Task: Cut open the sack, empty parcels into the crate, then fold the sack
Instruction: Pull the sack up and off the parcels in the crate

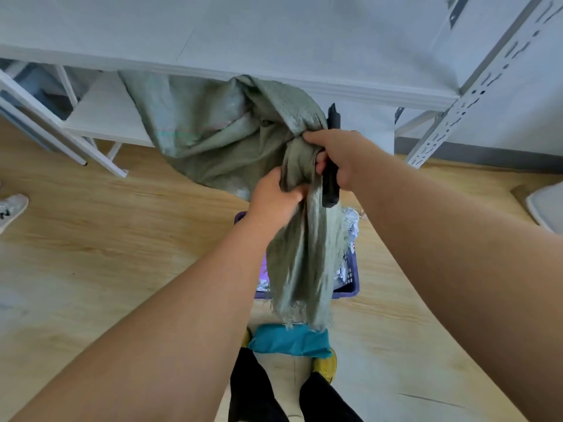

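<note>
A grey-green woven sack (213, 129) hangs in the air in front of me, bunched at its middle, with its frayed open end (298, 300) dangling over the purple crate (347, 292). My left hand (274, 202) grips the bunched fabric from the left. My right hand (338, 156) holds the sack's neck together with a black knife-like tool (330, 184) that sticks out above and below the fist. Silvery and pale parcels (350, 220) show in the crate beside the sack; most of the crate is hidden behind the sack and my arm.
A white shelf board (274, 41) with a perforated metal upright (475, 95) stands just behind the sack. A teal cloth (289, 341) lies on the wood floor by my feet. Another person's shoe (12, 208) shows at the left edge, a white object (545, 205) at the right.
</note>
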